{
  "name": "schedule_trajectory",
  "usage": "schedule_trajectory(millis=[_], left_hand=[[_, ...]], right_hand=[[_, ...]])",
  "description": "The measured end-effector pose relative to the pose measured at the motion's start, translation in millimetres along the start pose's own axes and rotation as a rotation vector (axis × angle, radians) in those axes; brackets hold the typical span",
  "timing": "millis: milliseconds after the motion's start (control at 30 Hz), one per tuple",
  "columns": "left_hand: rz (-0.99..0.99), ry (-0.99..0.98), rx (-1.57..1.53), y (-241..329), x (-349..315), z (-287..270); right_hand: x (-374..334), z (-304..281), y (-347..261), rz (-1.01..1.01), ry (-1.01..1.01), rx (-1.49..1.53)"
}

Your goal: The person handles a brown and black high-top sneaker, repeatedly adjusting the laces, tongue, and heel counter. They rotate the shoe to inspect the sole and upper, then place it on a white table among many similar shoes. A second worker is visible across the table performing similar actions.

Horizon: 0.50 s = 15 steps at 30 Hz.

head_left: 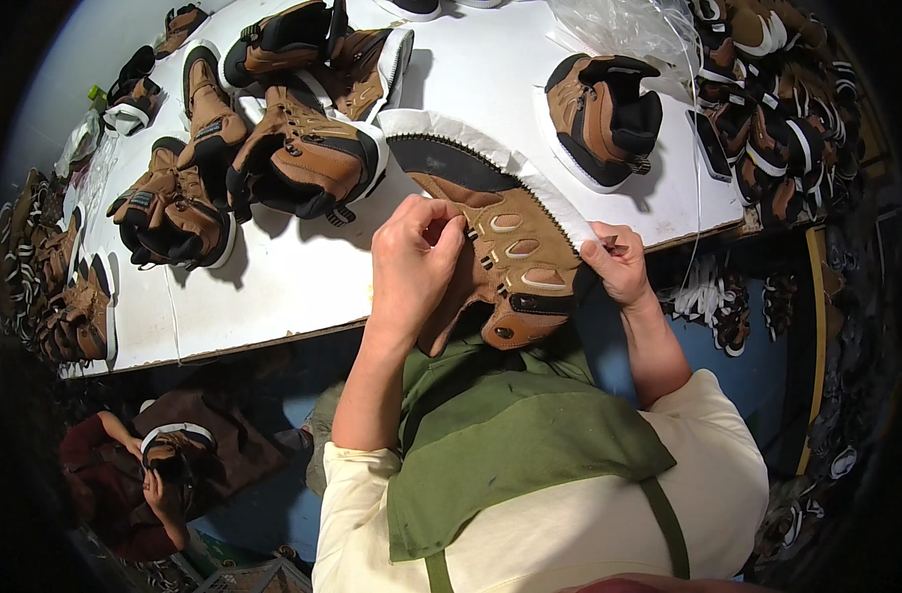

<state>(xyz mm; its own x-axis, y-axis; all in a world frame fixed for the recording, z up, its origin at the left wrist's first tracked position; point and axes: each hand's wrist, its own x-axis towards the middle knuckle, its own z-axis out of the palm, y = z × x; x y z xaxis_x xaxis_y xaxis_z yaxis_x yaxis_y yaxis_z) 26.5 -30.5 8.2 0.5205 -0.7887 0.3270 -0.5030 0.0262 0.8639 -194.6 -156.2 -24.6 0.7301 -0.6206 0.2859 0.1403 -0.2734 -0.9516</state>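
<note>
Your right hand (619, 265) grasps the brown shoe upper (526, 229) by its white-trimmed edge. Your left hand (411, 255) curls beside its lace loops; grip: cannot tell.

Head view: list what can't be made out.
In the head view:
What the left hand may pinch: hidden by its fingers.
Underside of the brown shoe upper: hidden by its top.
Shoes at the top: cut by the edge.
Shoe pile, right: outer part too dark.
</note>
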Motion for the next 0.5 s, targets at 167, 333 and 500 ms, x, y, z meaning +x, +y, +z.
schedule_trajectory(millis=[167, 333, 500], left_hand=[[-0.081, -0.063, -0.048, 1, -1, -2], [-0.154, -0.096, -0.242, -12, -4, -2], [-0.184, -0.125, -0.316, -17, -5, -4]], right_hand=[[0, -4, 6, 0.024, 0.01, 0.029], [-2, -3, 11, 0.027, 0.069, 0.106], [-1, -6, 15, -0.001, 0.074, 0.137]])
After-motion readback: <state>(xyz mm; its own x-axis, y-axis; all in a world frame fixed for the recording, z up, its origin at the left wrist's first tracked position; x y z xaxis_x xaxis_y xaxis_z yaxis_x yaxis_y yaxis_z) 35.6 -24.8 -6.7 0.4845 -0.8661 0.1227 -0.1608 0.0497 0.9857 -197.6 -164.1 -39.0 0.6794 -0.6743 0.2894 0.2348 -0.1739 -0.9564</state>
